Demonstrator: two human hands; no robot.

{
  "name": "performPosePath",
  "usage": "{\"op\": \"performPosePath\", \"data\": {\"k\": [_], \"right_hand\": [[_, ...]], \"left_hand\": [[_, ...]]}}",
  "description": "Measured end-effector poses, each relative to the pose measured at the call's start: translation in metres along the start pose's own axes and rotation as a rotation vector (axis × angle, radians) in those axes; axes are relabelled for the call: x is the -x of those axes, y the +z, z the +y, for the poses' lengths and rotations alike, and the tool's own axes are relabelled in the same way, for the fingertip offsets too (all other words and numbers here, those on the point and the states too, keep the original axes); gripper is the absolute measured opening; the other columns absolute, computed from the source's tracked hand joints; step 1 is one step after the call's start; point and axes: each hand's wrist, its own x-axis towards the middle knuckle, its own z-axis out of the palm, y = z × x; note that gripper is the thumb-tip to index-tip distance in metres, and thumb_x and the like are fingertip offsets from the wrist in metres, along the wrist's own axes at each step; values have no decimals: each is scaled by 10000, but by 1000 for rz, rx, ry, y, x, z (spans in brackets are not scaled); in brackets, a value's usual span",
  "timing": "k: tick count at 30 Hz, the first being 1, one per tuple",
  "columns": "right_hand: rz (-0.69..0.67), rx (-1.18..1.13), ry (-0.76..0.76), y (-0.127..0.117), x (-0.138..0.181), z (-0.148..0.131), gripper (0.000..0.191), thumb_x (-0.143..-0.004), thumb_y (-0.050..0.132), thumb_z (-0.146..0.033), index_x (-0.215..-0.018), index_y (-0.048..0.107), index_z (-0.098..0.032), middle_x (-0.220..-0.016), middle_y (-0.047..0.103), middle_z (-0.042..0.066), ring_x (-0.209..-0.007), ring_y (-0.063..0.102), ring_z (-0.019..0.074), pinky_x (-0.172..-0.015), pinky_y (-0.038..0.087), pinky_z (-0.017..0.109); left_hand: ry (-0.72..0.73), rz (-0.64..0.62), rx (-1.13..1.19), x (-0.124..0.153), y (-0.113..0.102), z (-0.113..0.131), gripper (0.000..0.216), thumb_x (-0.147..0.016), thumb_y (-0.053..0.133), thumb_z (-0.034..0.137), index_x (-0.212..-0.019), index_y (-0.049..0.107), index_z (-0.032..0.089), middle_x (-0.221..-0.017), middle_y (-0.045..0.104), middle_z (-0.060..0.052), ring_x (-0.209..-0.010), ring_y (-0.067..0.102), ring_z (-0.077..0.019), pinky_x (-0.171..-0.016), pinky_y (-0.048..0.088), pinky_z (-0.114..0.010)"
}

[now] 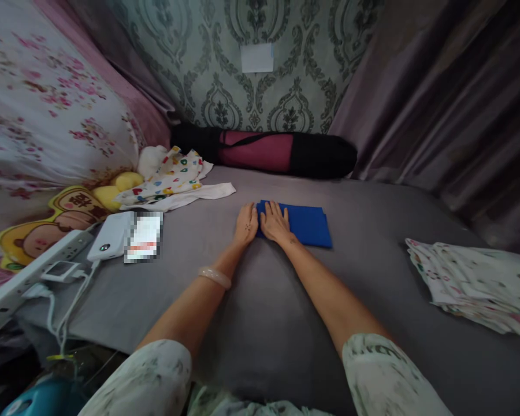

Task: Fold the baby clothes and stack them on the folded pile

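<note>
1. A bed covered with a grey sheet (372, 231) fills the view, backed by damask wallpaper, with dark curtains on the right and a floral quilt (39, 115) heaped up on the left.
2. At the far left edge lie a white power strip (30, 271) with cables, a white power bank (110, 234) and a blurred card-like item just beside it.
3. Behind those sit a yellow plush toy (108, 193) and a small pile of printed children's clothes (173, 176).
4. Against the wall rests a rolled mat in a black and pink bag (268, 151).
5. The left hand (246, 224) lies flat on the sheet, fingers together, its edge touching the left border of the folded blue cloth (305, 224); a pale bangle (215, 277) circles that wrist.
6. The right hand (275, 222) presses palm-down on the cloth's left end, fingers slightly spread; neither hand pinches anything.
7. The blue cloth sits mid-bed, well apart from the stack of folded printed fabric (476, 286) at the right.
8. Risk, as I judge it: pressure falls on one end only, so the free right end could slide or the layers skew on the soft, yielding sheet.
</note>
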Motion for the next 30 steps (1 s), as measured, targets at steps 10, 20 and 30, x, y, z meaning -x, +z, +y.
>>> {"op": "performPosePath", "data": {"k": [10, 20, 30], "right_hand": [[-121, -5, 27, 6, -6, 3, 605, -970, 187, -391, -1494, 219, -90, -1568, 163, 108, -1440, 90, 239, -1145, 77, 485], [26, 80, -55, 4, -20, -24, 561, -967, 202, -335, -1437, 341, -62, -1525, 277, 158, -1427, 153, 256, -1135, 48, 503], [-101, 90, -44, 3, -14, -32, 561, -963, 206, -296, -1460, 302, -54, -1540, 242, 148, -1433, 135, 253, -1142, 87, 484]], "left_hand": [[-52, 12, 107, 2, -4, 4, 495, -967, 203, 313, -1349, 452, 120, -1390, 501, -115, -1300, 440, -171, -1109, 328, -344], [-195, 121, 301, 3, -17, 9, 514, -983, 139, 315, -1293, 497, 114, -1338, 553, -106, -1255, 486, -159, -1084, 359, -308], [-167, 67, 233, 3, -14, 9, 551, -989, 124, 363, -1325, 477, 108, -1355, 538, -108, -1276, 470, -171, -1082, 359, -301]]}}
